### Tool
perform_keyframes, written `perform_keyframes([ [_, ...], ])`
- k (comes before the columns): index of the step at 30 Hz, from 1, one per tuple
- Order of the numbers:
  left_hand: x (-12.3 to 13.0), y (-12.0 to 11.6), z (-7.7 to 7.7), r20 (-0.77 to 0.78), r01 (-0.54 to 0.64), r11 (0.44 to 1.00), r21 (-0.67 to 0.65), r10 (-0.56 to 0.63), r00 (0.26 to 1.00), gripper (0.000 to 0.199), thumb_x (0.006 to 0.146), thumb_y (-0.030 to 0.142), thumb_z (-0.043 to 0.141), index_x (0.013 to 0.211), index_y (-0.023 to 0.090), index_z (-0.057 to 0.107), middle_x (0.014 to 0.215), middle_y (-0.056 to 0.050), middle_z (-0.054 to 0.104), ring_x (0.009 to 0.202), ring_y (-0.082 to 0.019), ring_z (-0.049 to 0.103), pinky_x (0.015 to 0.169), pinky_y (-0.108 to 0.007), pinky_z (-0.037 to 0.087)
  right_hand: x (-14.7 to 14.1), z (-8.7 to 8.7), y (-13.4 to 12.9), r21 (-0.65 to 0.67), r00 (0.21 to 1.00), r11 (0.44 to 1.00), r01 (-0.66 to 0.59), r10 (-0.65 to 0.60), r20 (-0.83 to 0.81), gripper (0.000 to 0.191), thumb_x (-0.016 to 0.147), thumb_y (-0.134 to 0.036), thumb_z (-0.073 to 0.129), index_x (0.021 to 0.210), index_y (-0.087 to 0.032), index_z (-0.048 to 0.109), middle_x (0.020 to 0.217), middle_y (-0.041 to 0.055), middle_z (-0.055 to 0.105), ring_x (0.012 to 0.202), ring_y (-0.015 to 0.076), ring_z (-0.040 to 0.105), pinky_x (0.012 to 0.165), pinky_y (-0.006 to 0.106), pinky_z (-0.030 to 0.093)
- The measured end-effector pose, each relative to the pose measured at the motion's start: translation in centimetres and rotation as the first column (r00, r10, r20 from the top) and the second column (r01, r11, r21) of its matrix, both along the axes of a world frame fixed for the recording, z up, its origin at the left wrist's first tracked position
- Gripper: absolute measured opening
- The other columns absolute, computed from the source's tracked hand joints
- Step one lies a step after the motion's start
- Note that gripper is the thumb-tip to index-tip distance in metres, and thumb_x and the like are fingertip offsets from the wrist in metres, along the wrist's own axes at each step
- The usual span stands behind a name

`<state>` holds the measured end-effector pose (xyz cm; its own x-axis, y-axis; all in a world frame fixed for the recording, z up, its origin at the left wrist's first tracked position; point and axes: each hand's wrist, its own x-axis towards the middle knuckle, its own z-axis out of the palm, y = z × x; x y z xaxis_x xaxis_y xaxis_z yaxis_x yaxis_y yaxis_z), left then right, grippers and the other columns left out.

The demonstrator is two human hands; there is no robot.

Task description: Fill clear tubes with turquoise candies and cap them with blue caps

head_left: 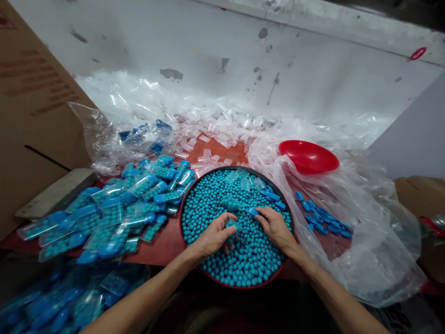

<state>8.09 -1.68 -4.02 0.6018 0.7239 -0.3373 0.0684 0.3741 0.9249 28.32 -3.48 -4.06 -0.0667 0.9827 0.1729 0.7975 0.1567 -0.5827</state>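
A round tub (181, 220) with a dark wall and red rim is full of small blue balls (243, 271). Over the balls, my left hand (217, 234) is closed around a small clear container (232, 226), seemingly with blue balls in it; the fingers partly cover it. Between the thumb and fingers of my right hand (276, 229) is a small blue cap (253, 211), just right of the left hand. Several clear empty containers (245, 183) lie on the balls at the tub's far side, beside more blue caps (274, 197).
Filled, blue-capped containers (118, 215) are heaped left of the tub, with more below the table edge. Loose caps (321, 218) lie right of it, near crumpled plastic sheeting (368, 250) and a red bowl (308, 157). Clear containers (208, 160) spread behind. A cardboard box (38, 106) stands left.
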Motion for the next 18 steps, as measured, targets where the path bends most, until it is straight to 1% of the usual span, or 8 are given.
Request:
perform_keyframes([
  [2,0.0,0.0,-0.2,-0.007,0.019,0.999,0.025,-0.019,1.000,0.029,0.074,0.028,0.048,0.100,0.018,0.038,0.067,0.003,0.052,0.044,-0.006,0.049,0.037,-0.015,0.036,-0.6,0.6,-0.1,-0.001,0.999,1.000,0.027,-0.027,-0.041,0.020,0.079,-0.024,0.047,0.092,-0.016,0.060,0.089,0.0067,0.064,0.083,0.0173,0.058,0.078,0.032,0.045],
  [4,-0.1,0.1,-0.4,-0.008,0.030,0.998,0.055,-0.030,1.000,0.030,0.074,0.026,0.048,0.102,0.018,0.038,0.067,0.004,0.050,0.044,-0.005,0.048,0.037,-0.014,0.036,-1.5,1.4,-0.5,-0.002,0.992,0.999,0.034,-0.034,-0.119,0.019,0.078,-0.025,0.049,0.091,-0.017,0.060,0.088,0.0052,0.063,0.081,0.0164,0.058,0.076,0.030,0.045],
  [6,-0.1,0.0,-0.5,0.006,0.019,0.995,0.098,-0.020,1.000,0.030,0.075,0.025,0.048,0.103,0.019,0.038,0.066,0.005,0.047,0.045,-0.005,0.046,0.038,-0.014,0.034,-2.6,2.0,-0.9,-0.034,0.981,0.999,-0.011,0.005,-0.195,0.018,0.078,-0.027,0.049,0.089,-0.018,0.060,0.083,0.0023,0.064,0.075,0.0149,0.058,0.071,0.026,0.045],
  [8,-0.2,0.0,-0.6,0.020,0.008,0.991,0.135,-0.011,1.000,0.030,0.076,0.027,0.048,0.103,0.019,0.039,0.065,0.006,0.044,0.044,-0.004,0.044,0.037,-0.014,0.032,-3.7,2.2,-1.4,-0.082,0.966,0.995,-0.061,0.038,-0.257,0.017,0.078,-0.029,0.050,0.086,-0.019,0.061,0.076,0.0000,0.063,0.069,0.0138,0.057,0.065,0.024,0.045],
  [10,-0.1,-0.1,-0.5,0.029,0.008,0.988,0.151,-0.012,1.000,0.033,0.076,0.029,0.048,0.106,0.020,0.039,0.066,0.006,0.044,0.043,-0.004,0.043,0.036,-0.014,0.031,-4.4,2.0,-1.8,-0.095,0.950,0.994,-0.054,0.021,-0.311,0.017,0.078,-0.029,0.049,0.086,-0.019,0.061,0.076,0.0000,0.064,0.071,0.0140,0.058,0.067,0.024,0.045],
  [12,-0.1,-0.2,-0.4,0.039,0.004,0.989,0.149,-0.010,0.999,0.040,0.076,0.030,0.049,0.112,0.020,0.036,0.066,0.005,0.045,0.042,-0.004,0.042,0.036,-0.015,0.031,-4.9,1.6,-2.1,-0.064,0.934,0.998,-0.008,-0.015,-0.357,0.019,0.079,-0.028,0.048,0.089,-0.018,0.061,0.084,0.0019,0.064,0.079,0.0151,0.058,0.074,0.026,0.044],
  [14,-0.1,-0.2,-0.3,0.046,0.000,0.992,0.127,-0.006,0.999,0.046,0.075,0.031,0.049,0.117,0.020,0.033,0.065,0.005,0.045,0.041,-0.005,0.043,0.036,-0.016,0.031,-5.2,1.3,-2.2,-0.045,0.921,0.998,0.034,-0.049,-0.386,0.021,0.080,-0.027,0.046,0.092,-0.018,0.061,0.088,0.0032,0.065,0.082,0.0156,0.058,0.077,0.027,0.043],
  [18,-0.1,-0.2,-0.1,0.044,-0.007,0.994,0.105,0.002,0.999,0.053,0.072,0.027,0.053,0.120,0.020,0.032,0.066,0.005,0.046,0.040,-0.004,0.043,0.036,-0.016,0.031,-5.3,0.8,-2.2,-0.062,0.900,0.996,0.066,-0.087,-0.426,0.022,0.080,-0.028,0.045,0.089,-0.018,0.063,0.084,0.0035,0.066,0.077,0.0157,0.059,0.072,0.028,0.046],
])
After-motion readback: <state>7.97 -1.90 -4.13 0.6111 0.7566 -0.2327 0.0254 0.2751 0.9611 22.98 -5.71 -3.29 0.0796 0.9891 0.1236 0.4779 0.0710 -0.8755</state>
